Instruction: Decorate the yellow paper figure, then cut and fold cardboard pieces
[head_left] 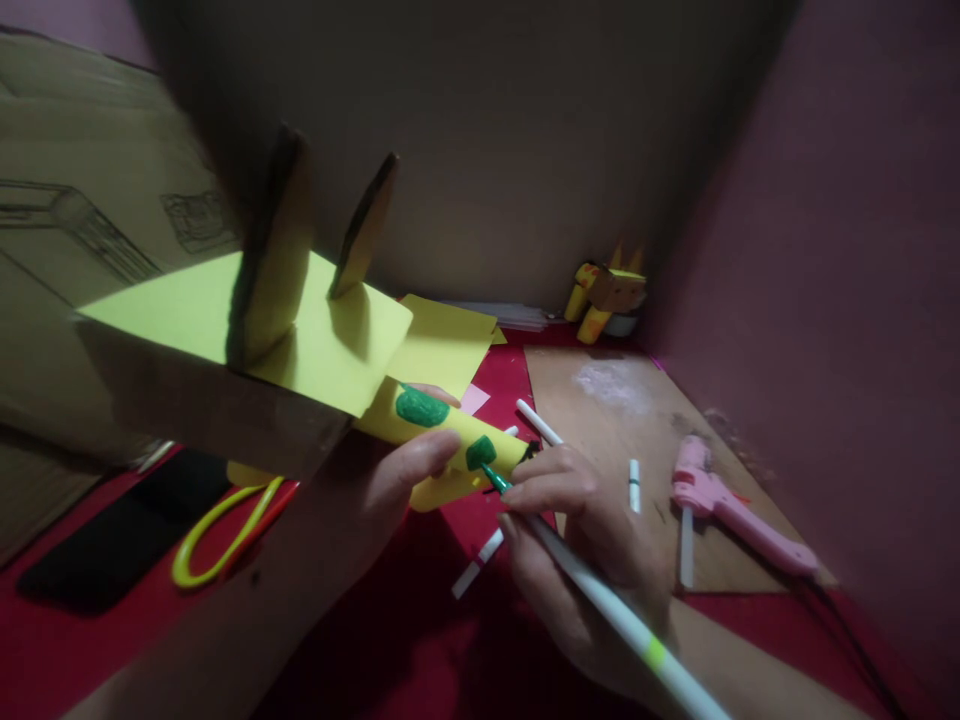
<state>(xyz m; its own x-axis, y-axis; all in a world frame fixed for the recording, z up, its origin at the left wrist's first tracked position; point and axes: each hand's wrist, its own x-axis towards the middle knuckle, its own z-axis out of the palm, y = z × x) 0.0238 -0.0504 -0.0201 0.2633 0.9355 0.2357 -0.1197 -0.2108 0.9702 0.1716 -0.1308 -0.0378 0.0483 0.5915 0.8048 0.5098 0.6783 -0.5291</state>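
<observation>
My left hand is closed around a yellow paper animal figure, lifted close to the camera, gripping one of its rolled yellow legs. Two ear-like flaps stick up from its flat yellow top. The leg bears two green painted spots. My right hand pinches a white marker with a green tip, and the tip touches the lower green spot on the leg.
A pink glue gun lies on a wooden board at right, with white sticks nearby. A second small yellow paper animal stands at the back. Yellow-handled scissors and a black phone lie left on the red surface.
</observation>
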